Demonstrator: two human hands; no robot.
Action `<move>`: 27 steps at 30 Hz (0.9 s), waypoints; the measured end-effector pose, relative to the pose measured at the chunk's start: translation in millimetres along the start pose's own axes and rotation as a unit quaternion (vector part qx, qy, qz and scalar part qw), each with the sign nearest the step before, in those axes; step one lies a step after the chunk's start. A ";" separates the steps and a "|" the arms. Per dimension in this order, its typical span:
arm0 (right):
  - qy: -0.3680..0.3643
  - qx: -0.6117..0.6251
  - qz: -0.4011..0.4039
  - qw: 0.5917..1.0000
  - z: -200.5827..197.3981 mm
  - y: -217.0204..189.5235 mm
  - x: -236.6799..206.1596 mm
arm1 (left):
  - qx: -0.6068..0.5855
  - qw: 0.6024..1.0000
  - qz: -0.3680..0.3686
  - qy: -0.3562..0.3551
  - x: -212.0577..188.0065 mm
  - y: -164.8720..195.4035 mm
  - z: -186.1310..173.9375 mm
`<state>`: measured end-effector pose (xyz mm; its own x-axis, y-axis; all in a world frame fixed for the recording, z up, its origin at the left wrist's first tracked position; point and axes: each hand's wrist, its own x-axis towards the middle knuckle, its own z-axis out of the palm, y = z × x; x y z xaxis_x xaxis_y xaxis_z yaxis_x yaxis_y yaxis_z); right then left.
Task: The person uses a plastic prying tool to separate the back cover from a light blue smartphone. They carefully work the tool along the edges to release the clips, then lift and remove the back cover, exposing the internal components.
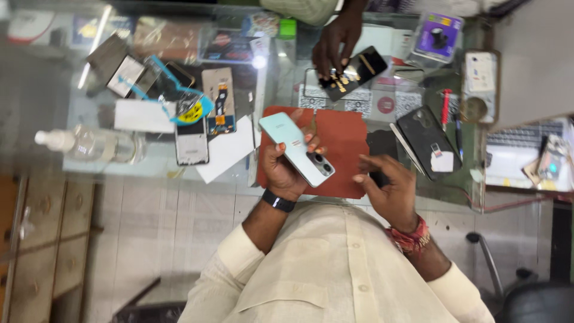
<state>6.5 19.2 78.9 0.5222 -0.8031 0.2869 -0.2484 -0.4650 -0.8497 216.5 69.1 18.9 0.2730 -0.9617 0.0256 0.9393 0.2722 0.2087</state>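
My left hand (286,170) grips a pale mint phone (297,148) back side up, its camera lenses toward my wrist, above a red-brown mat (344,140) on the glass counter (89,116). A black band sits on that wrist. My right hand (388,188), with red threads at the wrist, hovers at the mat's right edge with fingers loosely curled and nothing visible in it, beside a small black piece (378,146). Across the counter another person's hand (335,42) touches a black phone part (354,73).
Left of the mat lie several opened phones and screens (191,140), white paper (227,152) and a clear bottle (89,143) on its side. A black phone case (427,140) and a red pen (445,106) lie right. A keyboard (520,140) and chair (532,296) are far right.
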 end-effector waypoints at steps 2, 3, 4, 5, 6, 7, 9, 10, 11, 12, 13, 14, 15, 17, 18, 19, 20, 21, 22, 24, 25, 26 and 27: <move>-0.007 -0.031 -0.003 0.999 -6.6 13.8 -2.8 | 0.026 0.999 0.018 -0.028 2.2 -5.6 4.0; -0.019 -0.055 -0.022 0.998 -8.9 19.8 -4.6 | 0.018 0.999 0.023 -0.032 1.6 -8.3 6.1; -0.029 -0.078 -0.041 0.996 -10.9 25.3 -6.4 | 0.009 0.999 0.028 -0.035 0.9 -11.4 8.3; -0.038 -0.088 -0.054 0.994 -12.1 30.5 -7.3 | 0.000 0.999 0.033 -0.042 0.6 -14.1 10.1; -0.047 -0.098 -0.067 0.992 -13.1 35.4 -8.3 | -0.003 0.999 0.036 -0.038 -0.5 -16.7 11.6; -0.054 -0.108 -0.078 0.990 -14.1 40.1 -9.1 | -0.005 0.999 0.037 -0.034 -2.1 -19.4 12.5; -0.053 -0.100 -0.110 0.988 -13.3 49.8 -7.6 | 0.003 0.998 0.047 -0.037 -5.9 -22.4 12.7; -0.049 -0.096 -0.124 0.986 -13.0 53.5 -7.6 | 0.013 0.997 0.053 -0.045 -6.4 -23.3 12.6; -0.053 -0.101 -0.123 0.986 -13.3 56.5 -8.2 | 0.020 0.997 0.056 -0.052 -7.8 -24.4 12.4; -0.055 -0.105 -0.119 0.986 -12.5 58.7 -8.7 | 0.019 0.997 0.056 -0.055 -10.4 -24.2 12.3; -0.054 -0.111 -0.117 0.985 -11.3 60.2 -8.2 | 0.019 0.996 0.055 -0.062 -10.5 -22.3 12.6; -0.051 -0.114 -0.129 0.984 -9.9 60.2 -8.5 | 0.019 0.996 0.052 -0.070 -9.6 -18.6 13.3; -0.047 -0.119 -0.143 0.981 -8.9 59.1 -8.9 | 0.015 0.996 0.040 -0.073 -8.6 -14.6 14.7; -0.031 -0.135 -0.154 0.978 -6.1 54.7 -4.8 | 0.007 0.996 0.022 -0.083 -5.9 -4.7 20.0; -0.020 -0.145 -0.147 0.978 -4.3 50.3 -4.5 | 0.003 0.997 0.011 -0.077 -6.8 0.5 23.2; -0.007 -0.153 -0.138 0.979 -1.4 44.9 -4.4 | 0.000 0.997 -0.002 -0.071 -8.5 6.8 26.4; 0.013 -0.140 -0.115 0.983 2.7 38.6 -2.9 | 0.000 0.998 -0.016 -0.068 -7.2 14.8 29.4; 0.036 -0.127 -0.093 0.987 6.7 31.4 -1.3 | 0.010 0.996 -0.024 -0.080 -6.9 22.5 32.4; 0.057 -0.117 -0.070 0.989 9.4 24.7 2.6 | 0.018 0.995 -0.033 -0.091 -8.4 28.6 34.5; 0.072 -0.106 -0.072 0.989 14.2 9.0 11.2 | 0.025 0.991 -0.057 -0.116 -8.4 38.2 36.5; 0.077 -0.101 -0.068 0.990 16.7 -0.5 14.4 | 0.026 0.989 -0.069 -0.130 -9.2 41.9 36.6; 0.083 -0.090 -0.081 0.989 19.4 -10.5 18.5 | 0.027 0.986 -0.081 -0.144 -10.0 45.4 36.4; 0.089 -0.079 -0.100 0.988 22.6 -19.6 26.5 | 0.039 0.983 -0.099 -0.153 -8.5 48.7 36.0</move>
<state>43.7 15.4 93.2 0.4248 -0.7354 0.5279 -0.2865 -0.6624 -0.6922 252.5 89.3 64.0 -0.0001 -0.9638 0.2665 0.9460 0.0863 0.3124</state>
